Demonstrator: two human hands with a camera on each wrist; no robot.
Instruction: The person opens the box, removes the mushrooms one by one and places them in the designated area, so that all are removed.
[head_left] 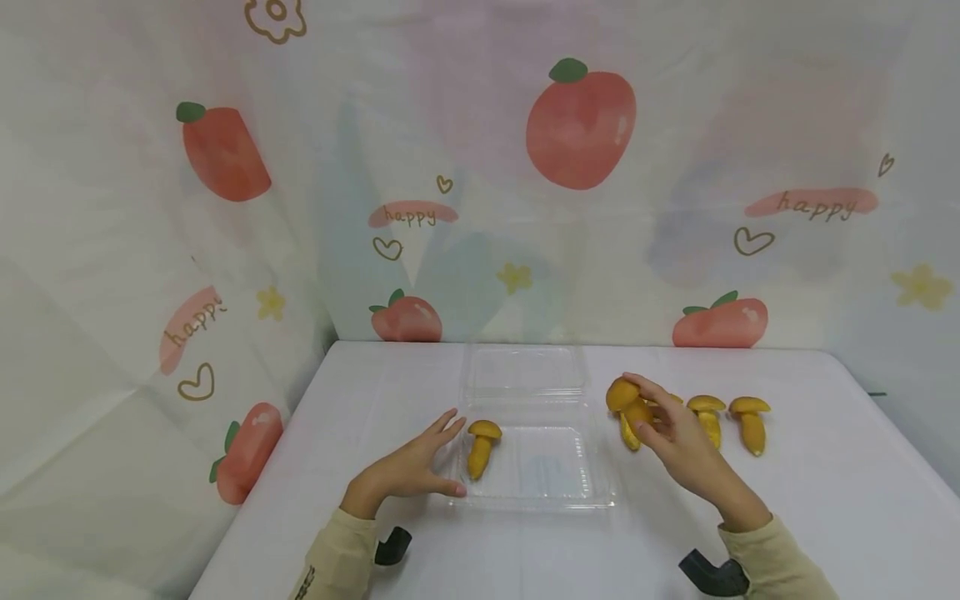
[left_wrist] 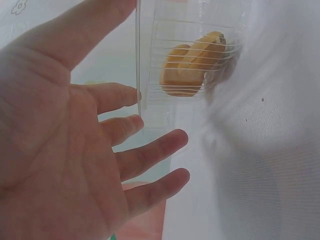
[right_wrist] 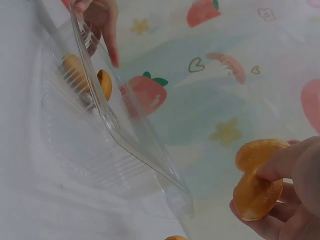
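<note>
A clear plastic hinged box (head_left: 543, 467) lies with its lid (head_left: 525, 371) folded back. Inside, near its left wall, is one yellow-brown mushroom (head_left: 480, 450), seen through the ribbed side in the left wrist view. My left hand (head_left: 408, 468) spreads along the box's left edge, fingers extended and thumb at the near corner. To the right of the box, my right hand (head_left: 686, 450) pinches another mushroom (right_wrist: 257, 197) between thumb and fingers, raised above the table. Just below it in the head view shows a yellow stem (head_left: 630, 435).
Two mushrooms, one nearer (head_left: 706, 417) and one farther right (head_left: 750, 423), lie beyond my right hand, which partly hides another (head_left: 667, 401). The white table (head_left: 360, 387) meets a printed cloth backdrop (head_left: 480, 125) behind and at left.
</note>
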